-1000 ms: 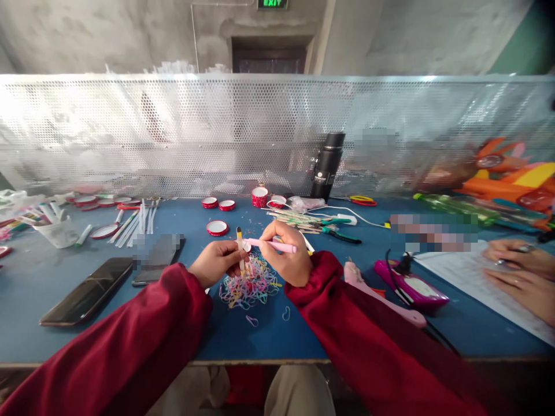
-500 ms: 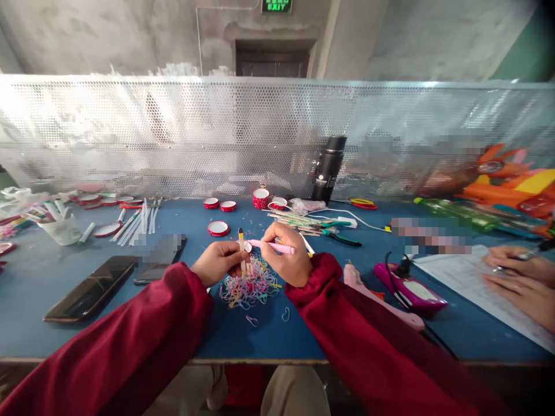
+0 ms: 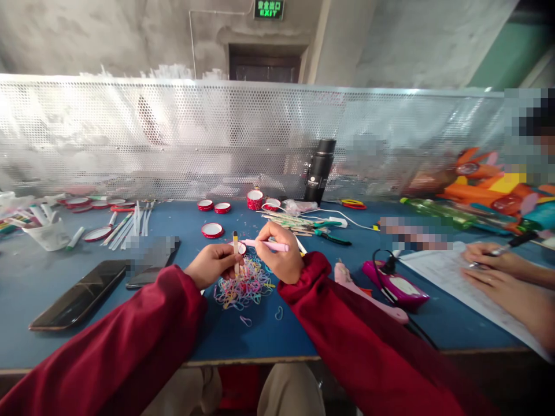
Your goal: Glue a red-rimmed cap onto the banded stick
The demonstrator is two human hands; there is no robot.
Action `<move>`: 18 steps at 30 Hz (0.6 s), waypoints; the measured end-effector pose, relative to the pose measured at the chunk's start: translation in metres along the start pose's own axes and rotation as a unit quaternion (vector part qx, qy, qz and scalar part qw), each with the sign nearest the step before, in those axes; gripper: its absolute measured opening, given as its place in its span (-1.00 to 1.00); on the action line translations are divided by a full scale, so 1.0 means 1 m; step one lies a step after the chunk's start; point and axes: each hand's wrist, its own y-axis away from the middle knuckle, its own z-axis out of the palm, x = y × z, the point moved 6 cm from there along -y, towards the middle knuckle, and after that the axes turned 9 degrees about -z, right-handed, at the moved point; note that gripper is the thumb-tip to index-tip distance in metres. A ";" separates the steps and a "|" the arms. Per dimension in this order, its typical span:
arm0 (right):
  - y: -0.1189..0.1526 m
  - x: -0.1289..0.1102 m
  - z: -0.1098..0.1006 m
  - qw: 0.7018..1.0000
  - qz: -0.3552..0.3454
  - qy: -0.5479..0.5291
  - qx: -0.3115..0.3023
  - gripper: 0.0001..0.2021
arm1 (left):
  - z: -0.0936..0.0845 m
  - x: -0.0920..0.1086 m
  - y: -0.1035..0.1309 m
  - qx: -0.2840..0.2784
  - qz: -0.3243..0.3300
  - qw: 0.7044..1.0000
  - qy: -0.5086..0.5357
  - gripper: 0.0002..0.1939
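Note:
My left hand (image 3: 211, 266) pinches a flat wooden craft stick (image 3: 236, 245) upright; its top end is coloured black and yellow. In my right hand (image 3: 284, 257) is a pink marker pen (image 3: 274, 245), its tip pointing left, close to the stick. Whether tip and stick touch is too small to tell. Below both hands lies a heap of small coloured loops (image 3: 247, 289), with two stray loops in front of it. A small white round lid (image 3: 241, 248) shows partly behind the stick.
Two phones (image 3: 80, 294) lie left, near a cup of markers (image 3: 47, 234). Red-rimmed lids (image 3: 213, 230), wooden sticks, green-handled pliers (image 3: 333, 236) and a black flask (image 3: 319, 173) stand or lie behind. A pink glue gun (image 3: 368, 294) and magenta power block (image 3: 396, 286) lie right, beside another person's writing hands (image 3: 503, 271).
The view has turned slightly right, so the scene sits further left. Both hands keep the same hold on stick and marker. More of the other person shows at the right.

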 end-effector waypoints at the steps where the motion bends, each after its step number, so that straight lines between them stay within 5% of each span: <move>1: 0.000 0.000 0.000 1.000 0.003 -0.001 0.000 -0.90 | 0.000 -0.001 0.000 -0.001 -0.003 1.000 -0.005 -0.63; 11: 0.001 0.014 0.007 0.996 0.051 -0.064 -0.023 -0.91 | 0.007 -0.003 0.000 -0.065 -0.009 0.998 -0.010 -0.55; 18: 0.002 0.016 0.007 0.997 0.042 -0.066 -0.025 -0.88 | -0.001 -0.003 0.001 -0.026 -0.011 1.000 -0.001 -0.56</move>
